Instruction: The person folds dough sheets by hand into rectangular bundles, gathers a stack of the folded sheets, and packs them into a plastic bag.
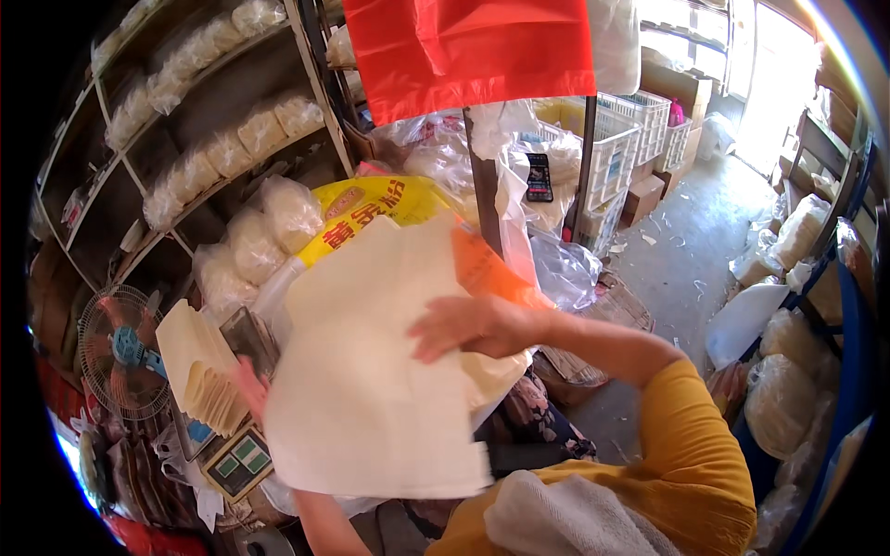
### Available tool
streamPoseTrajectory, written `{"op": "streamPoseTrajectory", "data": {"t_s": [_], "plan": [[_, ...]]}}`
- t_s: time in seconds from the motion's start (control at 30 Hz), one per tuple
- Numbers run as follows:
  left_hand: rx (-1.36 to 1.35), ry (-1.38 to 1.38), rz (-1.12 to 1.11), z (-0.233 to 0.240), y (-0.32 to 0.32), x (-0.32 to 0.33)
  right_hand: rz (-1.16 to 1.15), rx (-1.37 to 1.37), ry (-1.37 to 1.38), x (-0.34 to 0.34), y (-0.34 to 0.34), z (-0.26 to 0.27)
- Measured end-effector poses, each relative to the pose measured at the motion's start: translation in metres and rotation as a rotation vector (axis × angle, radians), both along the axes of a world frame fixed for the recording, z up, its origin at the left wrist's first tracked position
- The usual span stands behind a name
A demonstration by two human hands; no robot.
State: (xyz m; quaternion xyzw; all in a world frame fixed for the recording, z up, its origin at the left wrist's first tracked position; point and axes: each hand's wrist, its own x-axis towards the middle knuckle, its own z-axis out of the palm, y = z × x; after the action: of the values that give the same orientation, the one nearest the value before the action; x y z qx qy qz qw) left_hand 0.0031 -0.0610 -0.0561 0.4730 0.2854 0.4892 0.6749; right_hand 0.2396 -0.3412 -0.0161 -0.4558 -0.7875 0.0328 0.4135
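Note:
A large pale cream sheet (361, 361), perhaps of thin dough, spreads in front of me. My right hand (480, 326) rests on its upper right part with the fingers extended. At the sheet's left edge, my left hand (254, 389) is partly hidden; its fingers point up beside the sheet. The sheet covers part of my left forearm, so I cannot tell what that palm grips. Just left of these fingers, a stack of folded cream sheets (201, 375) lies on a weighing scale, whose display panel (240, 462) faces me.
A yellow printed bag (375, 198) and an orange bag (494, 267) lie beyond the sheet. Plastic-bagged cream bundles (257, 240) stand left, near a fan (125, 347). A red plastic sheet (473, 55) hangs ahead. A phone (539, 177) and white crates (612, 146) are farther back.

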Motion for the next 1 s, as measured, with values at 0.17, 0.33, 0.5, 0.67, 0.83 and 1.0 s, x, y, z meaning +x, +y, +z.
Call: {"op": "streamPoseTrajectory", "data": {"t_s": [0.17, 0.33, 0.5, 0.67, 0.83, 1.0], "plan": [[1.154, 0.465, -0.219, -0.084, 0.014, -0.06, -0.109, -0.143, -0.048, 0.005, -0.031, -0.1], [0.997, 0.584, -0.422, -0.078, -0.004, -0.082, -0.183, -0.496, 0.399, 0.004, -0.037, -0.115], [0.651, 0.643, -0.327, -0.07, -0.015, -0.078, -0.313, -0.336, 0.437, 0.026, -0.048, -0.151], [0.386, 0.65, -0.134, -0.04, -0.031, -0.023, -0.547, -0.371, 0.849, 0.029, -0.006, -0.125], [1.268, 0.939, 0.302, -0.063, -0.028, -0.001, -0.936, -0.308, 0.629, 0.03, 0.036, -0.134], [1.362, 1.181, -0.22, -0.064, -0.06, 0.005, -1.036, -0.359, 0.652, 0.022, 0.038, -0.123]]}}
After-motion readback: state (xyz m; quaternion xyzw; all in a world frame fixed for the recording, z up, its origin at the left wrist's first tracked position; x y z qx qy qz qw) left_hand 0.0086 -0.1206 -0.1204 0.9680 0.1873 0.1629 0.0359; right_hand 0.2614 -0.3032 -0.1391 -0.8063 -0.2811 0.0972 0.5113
